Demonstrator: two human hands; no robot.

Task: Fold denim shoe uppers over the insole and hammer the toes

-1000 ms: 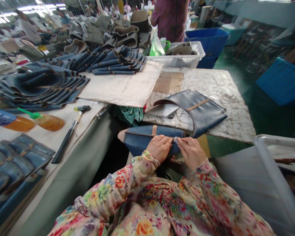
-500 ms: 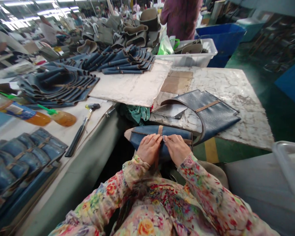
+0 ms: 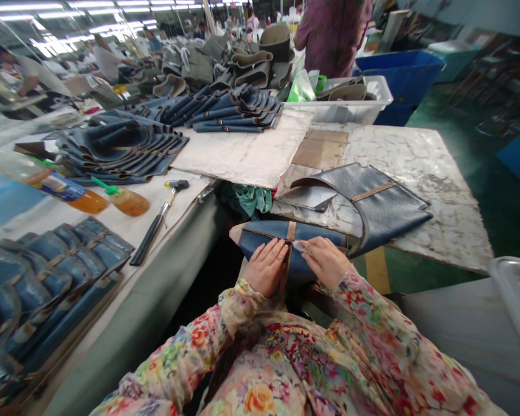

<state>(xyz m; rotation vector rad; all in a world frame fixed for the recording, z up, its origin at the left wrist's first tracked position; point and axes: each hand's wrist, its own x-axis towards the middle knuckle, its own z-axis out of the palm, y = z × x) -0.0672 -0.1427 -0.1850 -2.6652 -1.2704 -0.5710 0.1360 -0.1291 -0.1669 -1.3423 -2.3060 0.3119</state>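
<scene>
A blue leather piece (image 3: 316,230) with a brown edge seam lies across my lap at the table's edge. A narrow tan strip (image 3: 292,231) crosses it. My left hand (image 3: 266,268) rests flat on the leather left of the strip, fingers stretched out and close together. My right hand (image 3: 328,261) is closed in a pinch, holding a small whitish piece (image 3: 298,246) at the seam just right of the strip. Its exact kind is too small to make out. Another blue leather piece (image 3: 372,199) with a tan strip lies on the board behind.
On the left table are a hammer (image 3: 160,222), a small glue bottle (image 3: 127,201), a larger bottle (image 3: 65,190) and stacked blue leather pieces (image 3: 75,254). More blue stacks (image 3: 125,147) stand further back. A white bin (image 3: 346,110) and a person (image 3: 333,34) are behind the boards.
My right hand has drawn slightly away from my left, and the whitish piece in its fingers shows more. My left hand stays on the leather. The whole view has shifted a little.
</scene>
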